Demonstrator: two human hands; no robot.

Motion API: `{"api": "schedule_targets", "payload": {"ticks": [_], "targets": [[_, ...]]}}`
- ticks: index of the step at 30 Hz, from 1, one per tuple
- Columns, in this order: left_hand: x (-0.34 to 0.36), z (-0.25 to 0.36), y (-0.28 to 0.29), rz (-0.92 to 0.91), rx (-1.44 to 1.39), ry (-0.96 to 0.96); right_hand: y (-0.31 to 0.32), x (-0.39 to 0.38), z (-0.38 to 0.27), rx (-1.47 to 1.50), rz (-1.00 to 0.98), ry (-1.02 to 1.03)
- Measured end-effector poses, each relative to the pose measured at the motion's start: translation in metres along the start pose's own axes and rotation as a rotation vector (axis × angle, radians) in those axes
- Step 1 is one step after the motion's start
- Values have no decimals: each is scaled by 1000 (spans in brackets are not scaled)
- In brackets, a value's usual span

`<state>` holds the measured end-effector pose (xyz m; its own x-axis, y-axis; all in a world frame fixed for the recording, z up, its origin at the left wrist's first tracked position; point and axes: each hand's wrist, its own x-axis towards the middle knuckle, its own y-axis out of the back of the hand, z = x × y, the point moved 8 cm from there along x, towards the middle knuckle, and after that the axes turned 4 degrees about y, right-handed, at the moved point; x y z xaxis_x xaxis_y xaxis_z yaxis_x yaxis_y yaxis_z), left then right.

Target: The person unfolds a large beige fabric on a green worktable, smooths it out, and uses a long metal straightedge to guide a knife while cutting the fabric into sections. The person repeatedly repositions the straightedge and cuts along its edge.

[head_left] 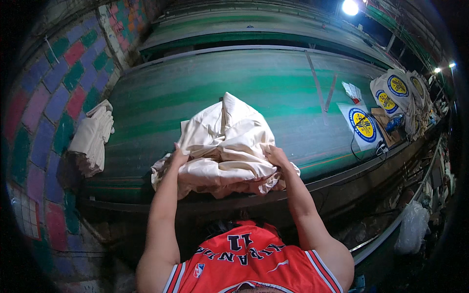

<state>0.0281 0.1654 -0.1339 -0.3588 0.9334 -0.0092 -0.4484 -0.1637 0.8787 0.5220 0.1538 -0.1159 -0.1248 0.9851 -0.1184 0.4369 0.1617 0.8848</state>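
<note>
A rumpled heap of cream-coloured cloth (224, 127) lies at the middle of the long green work table (122, 127), close to its front edge, with folds spilling to both sides. My left hand (180, 154) grips the heap at its left side, fingers curled into the fabric. My right hand (273, 154) holds it at the right side, the fingertips partly hidden among the creases. Both my forearms reach up from the lower edge.
A folded cream stack (95, 136) lies at the table's left end by a painted block wall (68, 78). On the right are printed pale fabrics (398, 88), a printed sheet (360, 127), brown board (381, 117), cables and a clear plastic bag (413, 224). Another green table stands behind.
</note>
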Motion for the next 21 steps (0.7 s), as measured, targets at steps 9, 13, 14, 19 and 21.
{"api": "schedule_targets", "payload": {"ticks": [9, 13, 14, 19, 21], "targets": [[50, -210, 158, 593, -864, 384, 181, -63, 197, 220, 964, -221], [-9, -287, 149, 125, -291, 853, 161, -100, 259, -63, 377, -713], [-15, -275, 145, 30, 29, 744, 155, -109, 258, -153, 367, -728], [-12, -159, 121, 178, 386, 415, 155, -60, 186, -361, 550, -291], [10, -96, 110, 415, 256, 174, 138, -29, 153, -183, 531, -138]]}}
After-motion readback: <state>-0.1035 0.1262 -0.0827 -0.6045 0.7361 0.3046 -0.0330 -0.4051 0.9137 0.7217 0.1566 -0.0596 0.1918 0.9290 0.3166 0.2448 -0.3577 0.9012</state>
